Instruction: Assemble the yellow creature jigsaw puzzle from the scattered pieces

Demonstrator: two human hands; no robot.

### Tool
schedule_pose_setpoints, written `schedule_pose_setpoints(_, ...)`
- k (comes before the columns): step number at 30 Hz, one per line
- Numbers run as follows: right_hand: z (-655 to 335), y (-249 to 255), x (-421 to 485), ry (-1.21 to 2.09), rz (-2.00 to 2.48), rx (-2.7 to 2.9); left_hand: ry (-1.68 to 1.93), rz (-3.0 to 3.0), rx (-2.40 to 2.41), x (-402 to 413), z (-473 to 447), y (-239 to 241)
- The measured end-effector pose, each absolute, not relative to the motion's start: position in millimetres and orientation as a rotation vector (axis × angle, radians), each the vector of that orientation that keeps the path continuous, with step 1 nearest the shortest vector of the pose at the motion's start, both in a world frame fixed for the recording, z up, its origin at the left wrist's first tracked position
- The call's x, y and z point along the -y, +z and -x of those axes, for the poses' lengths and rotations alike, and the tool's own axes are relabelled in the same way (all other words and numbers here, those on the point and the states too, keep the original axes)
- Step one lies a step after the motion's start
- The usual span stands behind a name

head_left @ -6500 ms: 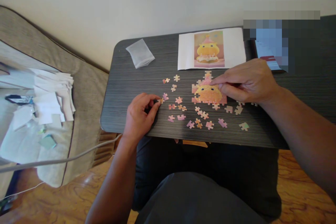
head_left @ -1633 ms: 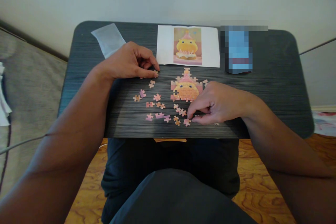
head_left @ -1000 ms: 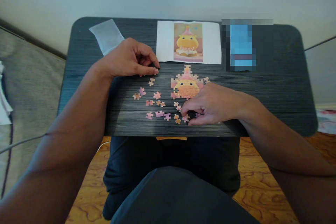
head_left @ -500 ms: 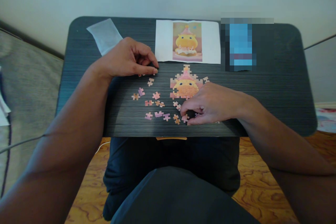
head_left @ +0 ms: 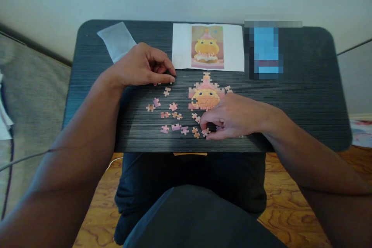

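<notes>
My right hand (head_left: 232,116) is low over the table, thumb and forefinger closed on the edges of a pink puzzle piece (head_left: 206,132). Just beyond it lies the partly assembled puzzle (head_left: 205,95), a yellow animal face in a pink party hat; my fingers hide its lower right part. My left hand (head_left: 148,66) rests left of it with fingers curled and thumb near the forefinger. Bits of puzzle pieces show under that thumb; whether it grips one is hidden. Several loose pieces, among them a purple piece (head_left: 184,130) and an orange piece (head_left: 195,133), lie between the hands.
Behind the puzzle is a white sheet (head_left: 232,48) with the printed picture. A translucent bag (head_left: 117,40) lies at the back left of the dark table (head_left: 314,97). A pixelated blue object (head_left: 266,46) is at the back right. A loose piece (head_left: 228,89) sits beside the puzzle.
Almost nothing differs. The pink piece at my right fingertips has shifted very slightly, and the whole view sits a touch lower. My left hand keeps its place.
</notes>
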State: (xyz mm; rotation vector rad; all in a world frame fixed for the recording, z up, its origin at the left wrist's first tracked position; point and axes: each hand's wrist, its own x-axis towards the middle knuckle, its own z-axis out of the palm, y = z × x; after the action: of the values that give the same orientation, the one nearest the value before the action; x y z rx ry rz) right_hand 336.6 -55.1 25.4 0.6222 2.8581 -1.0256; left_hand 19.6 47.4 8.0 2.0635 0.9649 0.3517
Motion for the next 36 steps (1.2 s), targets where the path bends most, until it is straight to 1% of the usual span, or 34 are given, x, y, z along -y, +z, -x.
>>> schedule_pose_setpoints(6, -340.2, 27.7, 56.6, -0.966, -0.725, -2.948, 0.473, -2.088, -0.967, -44.3, -21.4, 8.4)
schedule_pose_setpoints(9, -343.4, 25.5, 54.9, -0.923, -0.892, -3.055, 0.572, -2.116, -0.967, -33.5, -30.2, 18.4)
schedule_pose_setpoints(11, -344.4, 21.5, 53.2, -0.884, -1.027, -3.089, 0.578, -2.098, -0.933, -22.2, -39.6, 27.0)
schedule_pose_setpoints(16, -341.8, 6.1, 50.0, -0.697, -1.203, -3.266, 0.276, -2.009, -0.727, 2.8, -62.4, 37.1)
schedule_pose_setpoints(19, -338.8, -0.2, 50.1, -0.634, -1.237, -3.364, 0.176, -1.987, -0.651, 8.5, -67.8, 34.2)
schedule_pose_setpoints(24, -335.6, -1.3, 51.5, -0.523, -1.299, -3.387, 0.214, -1.883, -0.629, 9.6, -68.6, 27.7)
schedule_pose_setpoints(34, -336.1, -0.6, 52.4, -0.38, -1.285, -3.345, 0.232, -1.744, -0.671, 9.2, -70.9, 22.5)
schedule_pose_setpoints(36, -337.3, 1.0, 52.9, -0.404, -1.287, -3.329, 0.225, -1.738, -0.696, 9.3, -69.9, 25.5)
